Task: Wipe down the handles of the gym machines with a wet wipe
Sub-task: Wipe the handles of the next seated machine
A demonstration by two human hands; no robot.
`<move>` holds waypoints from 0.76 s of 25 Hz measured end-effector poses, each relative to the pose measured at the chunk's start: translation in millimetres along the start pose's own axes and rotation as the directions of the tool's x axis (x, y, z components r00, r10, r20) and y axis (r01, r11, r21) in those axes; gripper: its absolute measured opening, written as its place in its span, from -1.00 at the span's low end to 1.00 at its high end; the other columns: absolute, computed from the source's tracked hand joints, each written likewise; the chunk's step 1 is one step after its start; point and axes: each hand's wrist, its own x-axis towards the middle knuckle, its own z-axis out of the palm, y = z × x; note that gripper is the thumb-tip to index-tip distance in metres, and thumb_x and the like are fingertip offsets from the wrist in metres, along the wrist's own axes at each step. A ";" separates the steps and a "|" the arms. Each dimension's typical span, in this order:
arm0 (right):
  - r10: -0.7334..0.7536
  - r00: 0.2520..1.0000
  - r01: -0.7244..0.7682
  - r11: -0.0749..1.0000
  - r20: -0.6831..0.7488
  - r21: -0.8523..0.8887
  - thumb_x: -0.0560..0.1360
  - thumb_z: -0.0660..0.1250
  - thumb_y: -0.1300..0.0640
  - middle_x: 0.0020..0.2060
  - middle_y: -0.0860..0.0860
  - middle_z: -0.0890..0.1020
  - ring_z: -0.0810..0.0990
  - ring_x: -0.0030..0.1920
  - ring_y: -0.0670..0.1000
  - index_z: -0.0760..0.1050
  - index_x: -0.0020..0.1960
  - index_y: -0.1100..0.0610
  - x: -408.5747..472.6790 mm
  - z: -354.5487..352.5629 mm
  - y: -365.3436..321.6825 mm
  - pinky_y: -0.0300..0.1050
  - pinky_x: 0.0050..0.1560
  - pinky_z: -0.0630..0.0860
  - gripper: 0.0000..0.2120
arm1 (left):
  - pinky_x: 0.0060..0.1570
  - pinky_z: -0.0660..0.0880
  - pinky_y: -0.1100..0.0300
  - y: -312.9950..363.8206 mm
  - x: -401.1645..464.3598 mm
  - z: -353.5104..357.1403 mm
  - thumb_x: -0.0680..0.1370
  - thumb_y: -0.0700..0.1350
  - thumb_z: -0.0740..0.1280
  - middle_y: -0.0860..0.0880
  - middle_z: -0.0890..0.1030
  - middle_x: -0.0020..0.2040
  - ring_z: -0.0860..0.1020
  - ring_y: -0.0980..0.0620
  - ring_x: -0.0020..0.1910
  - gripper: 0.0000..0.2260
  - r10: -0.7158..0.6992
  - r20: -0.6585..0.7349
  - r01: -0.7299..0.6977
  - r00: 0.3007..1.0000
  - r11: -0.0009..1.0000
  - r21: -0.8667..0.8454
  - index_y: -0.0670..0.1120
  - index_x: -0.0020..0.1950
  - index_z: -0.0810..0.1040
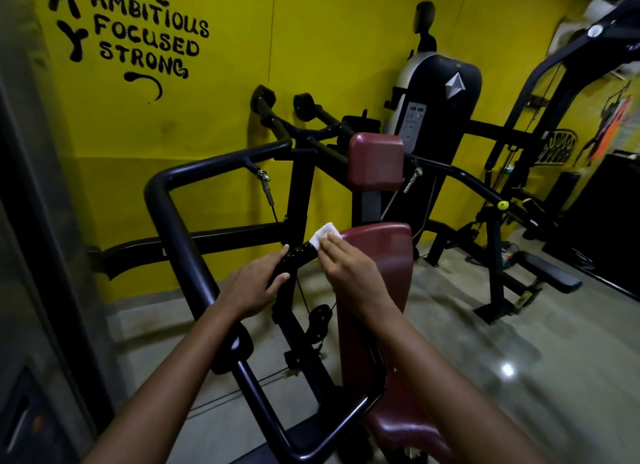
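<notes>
The left hand (pixel 254 285) grasps the black handle (pixel 298 257) to keep it steady, while the right hand (pixel 346 266) — fingers flat — presses the wet wipe (pixel 323 234) on its far end.

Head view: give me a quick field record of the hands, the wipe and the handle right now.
left hand: grips the near part of the black ribbed handle
right hand: presses the white wet wipe onto the handle's far end
wipe: folded, partly under the fingers
handle position: just left of the maroon seat pad
background: yellow wall with black lettering
wiping progress: cannot tell
</notes>
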 end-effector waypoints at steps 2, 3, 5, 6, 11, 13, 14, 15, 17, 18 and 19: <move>-0.185 0.981 0.189 0.980 0.065 -0.064 0.40 0.16 0.31 -0.12 0.18 0.64 0.59 0.09 0.20 0.61 -0.09 0.29 -1.4 -0.8 -1.8 0.04 0.12 0.53 -0.74 | 0.06 0.44 0.11 -0.6 -1.2 -0.9 0.62 0.07 0.13 0.02 0.35 0.46 0.41 -0.04 0.35 -0.49 0.007 0.005 -0.007 1.000 1.000 0.002 0.06 0.55 0.07; -0.237 0.968 0.243 0.968 0.087 -0.064 0.40 0.16 0.30 -0.14 0.17 0.64 0.58 0.12 0.21 0.61 -0.13 0.29 -6.2 -3.7 -0.4 0.07 0.13 0.53 -0.76 | 0.06 0.44 0.12 0.1 -1.9 -1.6 0.62 0.10 0.10 0.02 0.35 0.46 0.40 -0.04 0.35 -0.48 0.011 0.006 -0.011 1.000 1.000 0.008 0.06 0.55 0.06; -0.269 0.958 0.277 0.958 0.096 -0.077 0.41 0.20 0.28 -0.10 0.16 0.63 0.55 0.18 0.20 0.60 -0.12 0.26 -15.8 -6.9 3.5 0.11 0.17 0.50 -0.80 | 0.04 0.42 0.14 2.1 -3.2 -2.0 0.62 0.10 0.09 0.02 0.34 0.46 0.39 -0.03 0.35 -0.48 0.004 0.005 -0.005 1.000 1.000 0.026 0.07 0.55 0.04; -0.246 0.964 0.256 0.962 0.102 -0.099 0.40 0.26 0.28 -0.06 0.16 0.63 0.54 0.20 0.19 0.59 -0.07 0.26 -16.1 -7.8 4.1 0.13 0.20 0.48 -0.83 | 0.03 0.42 0.15 3.9 -3.3 -2.3 0.63 0.08 0.10 0.02 0.33 0.46 0.39 -0.02 0.35 -0.48 -0.004 0.003 0.004 1.000 0.999 0.039 0.07 0.55 0.02; -0.255 0.946 0.287 0.945 0.201 -0.154 0.32 0.41 0.28 -0.25 0.10 0.56 0.58 0.06 0.18 0.61 -0.25 0.21 -5.9 -12.5 -5.3 0.26 0.27 0.38 -0.98 | 0.03 0.43 0.12 4.7 -4.8 -5.0 0.63 0.06 0.10 0.01 0.34 0.46 0.39 -0.04 0.34 -0.48 -0.001 0.006 0.001 1.000 0.999 0.040 0.06 0.55 0.01; -0.329 0.922 0.360 0.923 0.205 -0.138 0.37 0.37 0.26 -0.25 0.05 0.52 0.57 0.04 0.12 0.59 -0.28 0.17 -15.6 -16.9 0.9 0.31 0.32 0.29 -0.93 | 0.05 0.42 0.12 4.3 -6.3 -5.3 0.63 0.06 0.10 0.01 0.32 0.47 0.37 -0.03 0.37 -0.49 -0.001 0.009 0.001 1.000 0.999 0.037 0.06 0.55 0.02; -0.340 0.923 0.367 0.919 0.182 -0.142 0.40 0.33 0.27 -0.22 0.06 0.53 0.57 0.08 0.11 0.60 -0.24 0.18 -19.0 -18.6 3.9 0.32 0.32 0.28 -0.91 | 0.05 0.42 0.12 4.6 -6.8 -5.2 0.63 0.06 0.10 0.02 0.32 0.47 0.36 -0.02 0.38 -0.49 -0.004 0.007 0.004 1.000 0.999 0.037 0.06 0.55 0.01; -0.336 0.929 0.358 0.922 0.152 -0.148 0.43 0.26 0.28 -0.18 0.08 0.55 0.56 0.13 0.13 0.61 -0.20 0.21 -20.5 -19.1 5.1 0.33 0.30 0.29 -0.85 | 0.05 0.42 0.12 5.2 -6.8 -5.8 0.64 0.06 0.10 0.01 0.31 0.47 0.36 -0.02 0.38 -0.49 -0.004 0.003 0.004 1.000 0.999 0.035 0.06 0.55 0.02; -0.317 0.938 0.338 0.926 0.138 -0.171 0.44 0.16 0.28 -0.11 0.13 0.60 0.54 0.20 0.16 0.62 -0.14 0.26 -21.6 -17.8 3.7 0.34 0.30 0.31 -0.76 | 0.06 0.42 0.11 6.2 -6.6 -6.7 0.64 0.05 0.11 0.00 0.31 0.47 0.37 -0.03 0.38 -0.49 0.003 0.003 -0.003 1.000 1.000 0.023 0.04 0.55 0.03; -0.333 0.931 0.357 0.917 0.150 -0.178 0.43 0.20 0.27 -0.11 0.13 0.61 0.55 0.20 0.16 0.62 -0.16 0.25 -23.2 -18.1 2.8 0.33 0.33 0.27 -0.79 | 0.07 0.42 0.10 6.2 -6.7 -7.0 0.63 0.04 0.11 0.00 0.31 0.48 0.37 -0.03 0.38 -0.49 0.004 0.007 -0.004 1.000 1.000 0.021 0.03 0.55 0.03; -0.362 0.918 0.386 0.908 0.160 -0.164 0.41 0.28 0.26 -0.14 0.12 0.61 0.56 0.17 0.14 0.62 -0.19 0.22 -26.2 -18.9 2.5 0.32 0.38 0.20 -0.86 | 0.08 0.42 0.10 6.0 -6.6 -7.4 0.63 0.04 0.11 0.00 0.31 0.48 0.37 -0.03 0.38 -0.49 0.003 0.013 -0.003 1.000 1.000 0.025 0.03 0.55 0.03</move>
